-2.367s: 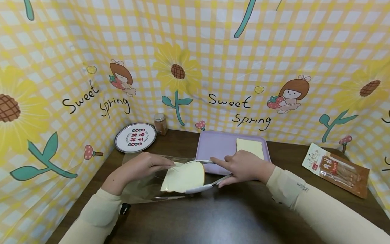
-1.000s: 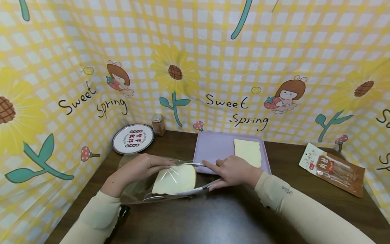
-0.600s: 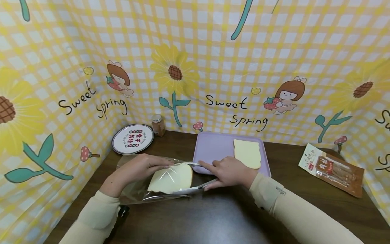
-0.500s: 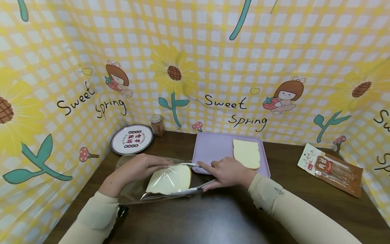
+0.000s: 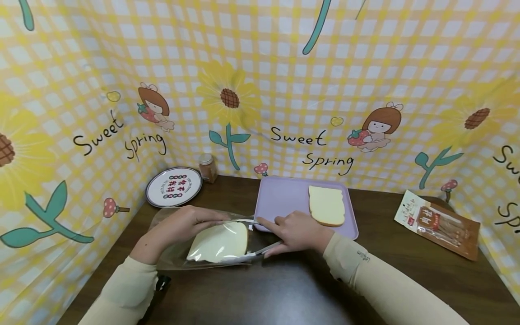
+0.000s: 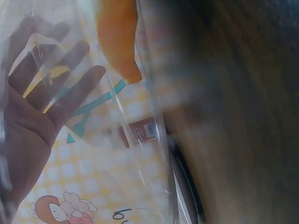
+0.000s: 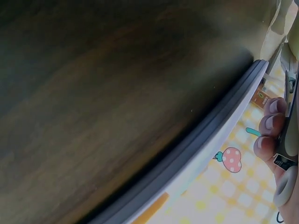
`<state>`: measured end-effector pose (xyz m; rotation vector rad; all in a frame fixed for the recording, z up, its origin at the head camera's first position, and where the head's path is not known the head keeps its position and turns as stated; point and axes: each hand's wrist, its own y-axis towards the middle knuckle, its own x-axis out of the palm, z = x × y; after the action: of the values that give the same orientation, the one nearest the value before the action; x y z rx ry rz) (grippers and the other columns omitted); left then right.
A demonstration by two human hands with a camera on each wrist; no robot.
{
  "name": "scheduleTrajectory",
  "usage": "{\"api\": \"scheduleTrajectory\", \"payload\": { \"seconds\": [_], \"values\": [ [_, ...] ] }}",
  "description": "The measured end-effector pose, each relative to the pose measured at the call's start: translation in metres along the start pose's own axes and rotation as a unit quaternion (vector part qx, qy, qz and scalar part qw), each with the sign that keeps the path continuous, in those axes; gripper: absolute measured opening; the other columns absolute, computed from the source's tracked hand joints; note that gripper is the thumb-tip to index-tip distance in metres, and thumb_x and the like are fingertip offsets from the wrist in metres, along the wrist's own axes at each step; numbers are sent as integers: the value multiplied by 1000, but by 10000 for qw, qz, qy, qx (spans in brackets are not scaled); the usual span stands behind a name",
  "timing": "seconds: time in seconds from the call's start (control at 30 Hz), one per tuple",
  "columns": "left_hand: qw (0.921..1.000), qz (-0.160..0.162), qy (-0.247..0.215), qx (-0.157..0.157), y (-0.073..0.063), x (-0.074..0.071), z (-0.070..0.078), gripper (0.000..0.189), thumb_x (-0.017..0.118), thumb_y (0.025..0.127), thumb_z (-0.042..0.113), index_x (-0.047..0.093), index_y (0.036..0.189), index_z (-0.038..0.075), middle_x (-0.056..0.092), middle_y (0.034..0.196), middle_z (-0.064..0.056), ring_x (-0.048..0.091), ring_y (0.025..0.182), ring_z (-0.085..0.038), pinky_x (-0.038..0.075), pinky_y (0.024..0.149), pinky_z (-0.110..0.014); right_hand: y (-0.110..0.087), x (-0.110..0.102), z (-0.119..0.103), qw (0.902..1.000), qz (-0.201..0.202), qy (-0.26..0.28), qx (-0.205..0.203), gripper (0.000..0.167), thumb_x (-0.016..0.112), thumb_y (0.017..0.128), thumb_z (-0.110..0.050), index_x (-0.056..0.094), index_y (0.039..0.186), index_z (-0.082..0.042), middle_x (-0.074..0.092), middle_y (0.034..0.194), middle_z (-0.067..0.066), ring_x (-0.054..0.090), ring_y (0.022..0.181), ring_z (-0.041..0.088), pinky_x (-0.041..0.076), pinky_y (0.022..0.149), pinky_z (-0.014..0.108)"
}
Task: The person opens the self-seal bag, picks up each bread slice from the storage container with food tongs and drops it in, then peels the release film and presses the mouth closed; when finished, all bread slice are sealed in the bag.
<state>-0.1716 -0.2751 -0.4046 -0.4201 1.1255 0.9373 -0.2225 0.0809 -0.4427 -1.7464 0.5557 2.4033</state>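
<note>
A slice of white bread (image 5: 219,243) lies inside a clear plastic bag (image 5: 178,259), between the pale arms of a pair of tongs (image 5: 274,246). My right hand (image 5: 298,232) grips the tongs, index finger along the upper arm; its curled fingertips show at the handle in the right wrist view. With my left hand (image 5: 184,230) I hold the bag's far edge near its mouth, beside the slice. The left wrist view looks through the film at spread fingers (image 6: 74,100), with the slice's brown crust (image 6: 117,37) alongside.
A second bread slice (image 5: 327,205) lies on a lilac tray (image 5: 280,196) behind my right hand. At the back left stand a printed plate (image 5: 152,189) and a small spice jar (image 5: 208,168). A brown-and-white food packet (image 5: 438,225) lies at the right on the dark table (image 5: 300,293).
My right hand has moved left with the tongs, carrying the slice further into the bag. My left hand stays at the bag's edge.
</note>
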Motion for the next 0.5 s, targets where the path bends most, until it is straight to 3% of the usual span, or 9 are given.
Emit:
{"api": "scheduleTrajectory", "payload": {
  "seconds": [0.5],
  "values": [
    [9999,36,106,-1,-2,-1,1,29,68,105,19,78,131,27,79,131,6,76,122,-18,62,104,-43,12,7,-5,9999,-74,27,115,98,56,92,-85,48,162,-18,71,85,-3,61,56,13,60,61,36]
  ]
}}
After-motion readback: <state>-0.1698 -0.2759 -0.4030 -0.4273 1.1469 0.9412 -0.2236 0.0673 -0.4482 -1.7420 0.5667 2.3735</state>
